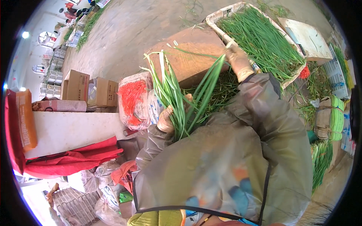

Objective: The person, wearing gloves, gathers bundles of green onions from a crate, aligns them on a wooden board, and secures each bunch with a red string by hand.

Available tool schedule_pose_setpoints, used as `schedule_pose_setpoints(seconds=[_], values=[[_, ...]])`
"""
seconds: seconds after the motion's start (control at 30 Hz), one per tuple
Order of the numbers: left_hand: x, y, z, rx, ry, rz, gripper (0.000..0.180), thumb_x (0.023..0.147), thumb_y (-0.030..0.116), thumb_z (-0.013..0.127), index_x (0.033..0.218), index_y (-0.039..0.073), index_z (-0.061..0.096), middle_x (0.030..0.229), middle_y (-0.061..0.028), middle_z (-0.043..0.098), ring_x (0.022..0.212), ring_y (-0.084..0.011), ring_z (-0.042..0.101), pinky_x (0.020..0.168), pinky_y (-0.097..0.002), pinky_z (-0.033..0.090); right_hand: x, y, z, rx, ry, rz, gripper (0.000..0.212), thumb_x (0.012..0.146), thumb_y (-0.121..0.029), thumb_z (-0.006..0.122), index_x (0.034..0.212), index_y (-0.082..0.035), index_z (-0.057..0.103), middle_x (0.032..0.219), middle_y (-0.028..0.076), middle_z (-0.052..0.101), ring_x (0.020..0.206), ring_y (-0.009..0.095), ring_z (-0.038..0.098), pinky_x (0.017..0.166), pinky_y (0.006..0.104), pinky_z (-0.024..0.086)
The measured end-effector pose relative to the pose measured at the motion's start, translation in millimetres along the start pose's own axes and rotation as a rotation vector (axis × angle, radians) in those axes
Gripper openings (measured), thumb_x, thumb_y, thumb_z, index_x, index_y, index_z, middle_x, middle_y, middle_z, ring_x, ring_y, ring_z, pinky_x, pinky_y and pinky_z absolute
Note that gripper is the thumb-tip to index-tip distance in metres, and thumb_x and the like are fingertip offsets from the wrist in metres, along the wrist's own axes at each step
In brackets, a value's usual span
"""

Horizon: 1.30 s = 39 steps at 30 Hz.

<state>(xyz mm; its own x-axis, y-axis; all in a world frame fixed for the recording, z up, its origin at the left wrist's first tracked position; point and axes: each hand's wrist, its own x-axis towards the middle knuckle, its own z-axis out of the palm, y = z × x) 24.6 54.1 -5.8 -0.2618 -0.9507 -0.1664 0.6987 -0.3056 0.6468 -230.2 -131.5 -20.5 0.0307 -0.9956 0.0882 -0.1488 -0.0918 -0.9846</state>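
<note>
My left hand (165, 119), in a soiled pale glove, is wrapped round a bunch of long green stalks (177, 98) with whitish ends pointing up. They look like spring onions or chives; I cannot tell which. My right hand (238, 62), gloved too, is raised at the right and closed on the pale ends of a few stalks. Their green leaves (211, 84) slant down toward the bunch. Between my hands stands a brown wooden board or stool top (192, 52). More loose greens (220, 90) lie below it, partly hidden by my sleeve.
A white plastic crate (217, 17) heaped with green stalks stands at the far right, beside a white box (307, 39). Left of me are red ties (132, 98) on a wrapped bundle, cardboard boxes (77, 86) and a white tabletop (75, 128) with red cloth (83, 158).
</note>
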Motion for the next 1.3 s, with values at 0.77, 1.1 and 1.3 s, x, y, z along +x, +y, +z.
schedule_pose_setpoints(seconds=[0.77, 1.1, 1.3], values=[[3, 1, -10, 0.369, 0.077, 0.003, 0.061, 0.075, 0.032, 0.064, 0.123, 0.000, 0.044, 0.086, -0.0090, 0.061, 0.066, -0.0149, 0.055, 0.060, -0.0247, 0.044, -19, -14, 31, 0.297, -0.351, 0.060, 0.041, 0.079, -0.022, 0.067, 0.114, -0.007, 0.054, 0.087, 0.003, 0.061, 0.070, 0.008, 0.053, 0.057, 0.0206, 0.043], [-2, -10, -23, 0.229, 0.252, -0.017, 0.067, 0.065, 0.033, 0.075, 0.118, 0.002, 0.047, 0.083, -0.0075, 0.059, 0.067, -0.0169, 0.054, 0.059, -0.0276, 0.044, -47, -30, 71, 0.545, -0.581, 0.335, 0.017, 0.077, -0.018, 0.068, 0.084, -0.005, 0.059, 0.070, 0.000, 0.055, 0.053, 0.008, 0.045, 0.047, 0.0190, 0.034], [1, -7, -17, 0.297, 0.180, -0.062, 0.054, 0.069, 0.026, 0.074, 0.113, 0.004, 0.052, 0.080, -0.0035, 0.058, 0.063, -0.0148, 0.053, 0.054, -0.0269, 0.042, -24, -11, 52, 0.641, -0.149, 0.472, 0.016, 0.077, -0.016, 0.067, 0.085, -0.005, 0.059, 0.061, -0.002, 0.050, 0.045, 0.005, 0.040, 0.036, 0.0165, 0.026]])
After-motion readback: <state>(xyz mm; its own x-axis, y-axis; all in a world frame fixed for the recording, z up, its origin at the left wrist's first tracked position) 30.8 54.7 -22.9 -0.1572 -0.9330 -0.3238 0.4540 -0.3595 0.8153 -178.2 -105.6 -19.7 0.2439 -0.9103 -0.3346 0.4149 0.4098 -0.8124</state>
